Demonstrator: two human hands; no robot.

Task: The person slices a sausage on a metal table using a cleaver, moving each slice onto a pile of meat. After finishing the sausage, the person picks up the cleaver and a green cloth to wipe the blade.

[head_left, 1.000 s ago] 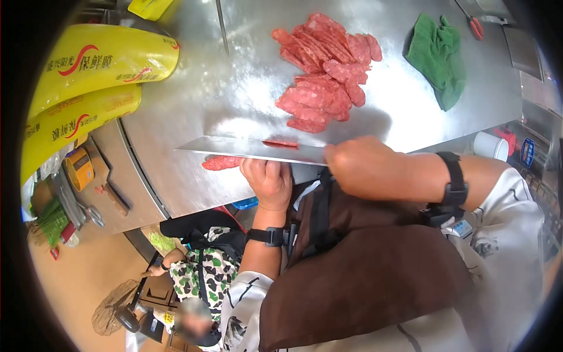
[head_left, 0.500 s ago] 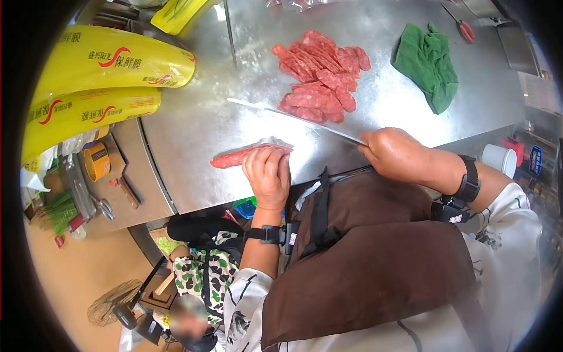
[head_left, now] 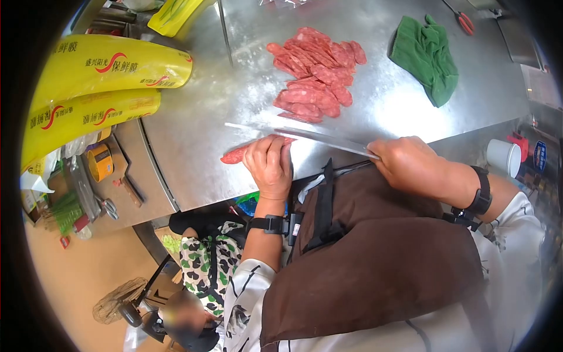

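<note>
Left hand (head_left: 267,167): I see fingers curled over a sausage (head_left: 236,154), mottled red with a tapering end, lying to the near left of the slice pile (head_left: 314,73). Right hand (head_left: 407,158): fingers clenched around the handle of a knife (head_left: 334,142); the thin, flat metal blade slants between sausage and slice pile, a red sliver showing along it. I cannot tell whether the edge meets the sausage. Slice pile: overlapping ovals, red marbled with pale fat, on a glossy, streaked steel table (head_left: 196,126). Right of the pile I find a crumpled, soft green cloth (head_left: 425,58); left of it, smooth yellow packages (head_left: 129,61) printed red and black; nearest me, a matte brown apron (head_left: 375,264).
</note>
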